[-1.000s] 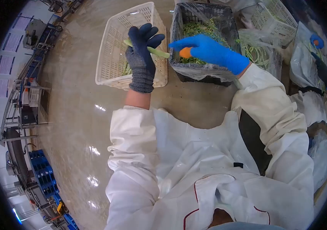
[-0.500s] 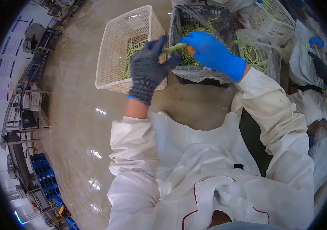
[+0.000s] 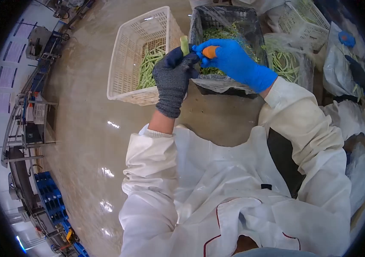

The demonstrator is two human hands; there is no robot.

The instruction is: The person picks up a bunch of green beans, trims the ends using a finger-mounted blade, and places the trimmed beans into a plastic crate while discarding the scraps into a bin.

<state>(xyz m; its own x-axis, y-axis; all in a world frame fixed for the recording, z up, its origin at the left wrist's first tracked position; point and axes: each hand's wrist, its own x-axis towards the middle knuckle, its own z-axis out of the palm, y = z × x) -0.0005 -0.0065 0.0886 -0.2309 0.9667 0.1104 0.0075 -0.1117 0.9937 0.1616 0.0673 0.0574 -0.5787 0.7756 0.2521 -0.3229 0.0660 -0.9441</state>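
Observation:
My left hand (image 3: 171, 68), in a dark grey knit glove, is closed around a pale green bean (image 3: 184, 45), whose end sticks up above the fingers. Beside it my right hand (image 3: 236, 60), in a blue glove, grips a small tool with an orange handle (image 3: 210, 52); the tool's working end is hidden at the left hand's fingers. Both hands meet over the gap between a white slatted crate (image 3: 120, 55) and a dark lined crate (image 3: 251, 19). Long green beans (image 3: 150, 64) lie in the white crate, and green trimmings (image 3: 221, 34) fill part of the dark one.
More beans (image 3: 286, 64) lie in a clear plastic bag at the right, with another white crate (image 3: 304, 28) behind. A co-worker's gloved hands (image 3: 358, 70) show at the far right. Wet floor (image 3: 88, 141) spreads left toward machinery and blue pallets (image 3: 50, 195).
My left hand has moved slightly right, and the bean, stretched sideways between the hands before, now points upward. My right hand has drawn in against the left, its orange handle showing more.

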